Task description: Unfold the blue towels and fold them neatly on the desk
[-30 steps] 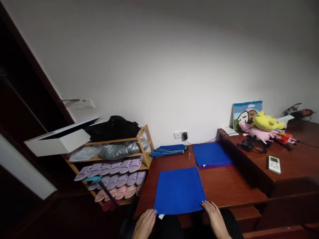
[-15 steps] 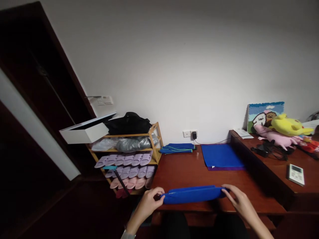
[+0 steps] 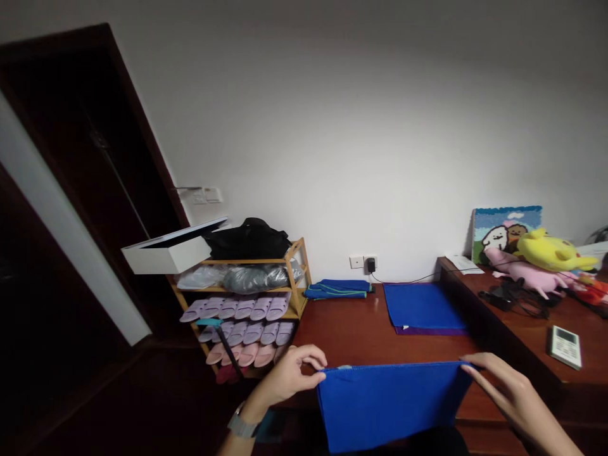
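Observation:
A blue cloth [image 3: 387, 402] hangs down in front of the table's near edge, its top edge stretched between my two hands. My left hand [image 3: 294, 377] pinches its upper left corner between thumb and fingers. At the upper right corner, my right hand [image 3: 496, 380] has the cloth between thumb and fingers. Farther back on the brown table [image 3: 346, 329] another blue cloth [image 3: 422, 305] lies flat over a purple cloth [image 3: 432, 330]. By the wall sits a folded blue cloth with green edging [image 3: 338, 289].
At left stands a wooden shoe rack [image 3: 299, 272] with several slippers [image 3: 244, 306], a black bag [image 3: 249, 239] and a white box [image 3: 166, 258]. A raised desk [image 3: 522, 329] on the right carries plush toys [image 3: 553, 250], cables and a white device [image 3: 566, 346]. A plug [image 3: 371, 264] sits in the wall.
The cloth in my hands has gone from a narrow, nearly level strip to hanging down as a broad sheet. Both hands have shifted right, the right one farther, and the view has tilted slightly.

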### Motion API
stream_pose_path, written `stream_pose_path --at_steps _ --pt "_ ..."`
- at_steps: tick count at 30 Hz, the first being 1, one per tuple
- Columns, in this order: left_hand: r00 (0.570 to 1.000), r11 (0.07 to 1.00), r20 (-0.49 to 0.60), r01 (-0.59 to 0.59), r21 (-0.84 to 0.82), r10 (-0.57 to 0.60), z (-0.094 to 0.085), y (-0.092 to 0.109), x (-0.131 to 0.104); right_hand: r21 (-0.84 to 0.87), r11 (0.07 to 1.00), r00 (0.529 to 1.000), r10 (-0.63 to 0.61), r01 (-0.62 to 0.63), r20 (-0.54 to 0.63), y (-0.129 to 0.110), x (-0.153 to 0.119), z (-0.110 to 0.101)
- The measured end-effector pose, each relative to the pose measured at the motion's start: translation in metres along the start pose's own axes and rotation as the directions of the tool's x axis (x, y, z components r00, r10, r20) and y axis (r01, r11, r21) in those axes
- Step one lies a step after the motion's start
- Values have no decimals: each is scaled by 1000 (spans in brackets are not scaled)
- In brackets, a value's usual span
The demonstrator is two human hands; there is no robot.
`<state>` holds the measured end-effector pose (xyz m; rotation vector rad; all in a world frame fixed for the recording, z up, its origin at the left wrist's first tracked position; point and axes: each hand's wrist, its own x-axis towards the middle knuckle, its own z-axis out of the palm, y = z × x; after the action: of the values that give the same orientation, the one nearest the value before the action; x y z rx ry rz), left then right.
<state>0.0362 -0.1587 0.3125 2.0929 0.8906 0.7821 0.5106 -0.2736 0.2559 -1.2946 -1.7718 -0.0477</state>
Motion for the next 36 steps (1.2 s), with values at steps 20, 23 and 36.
stream_pose_path --at_steps 20,23,36 --pt "958 960 140 -264 92 250 54 27 169 -24 969 970 245 -245 -9 86 57 -68" --pt "967 961 100 -247 126 236 62 11 239 -40 964 965 261 -262 -28 134 107 -60" --pt "913 906 -272 -190 377 305 135 -86 402 -183 872 878 401 -453 -262 297 210 21"
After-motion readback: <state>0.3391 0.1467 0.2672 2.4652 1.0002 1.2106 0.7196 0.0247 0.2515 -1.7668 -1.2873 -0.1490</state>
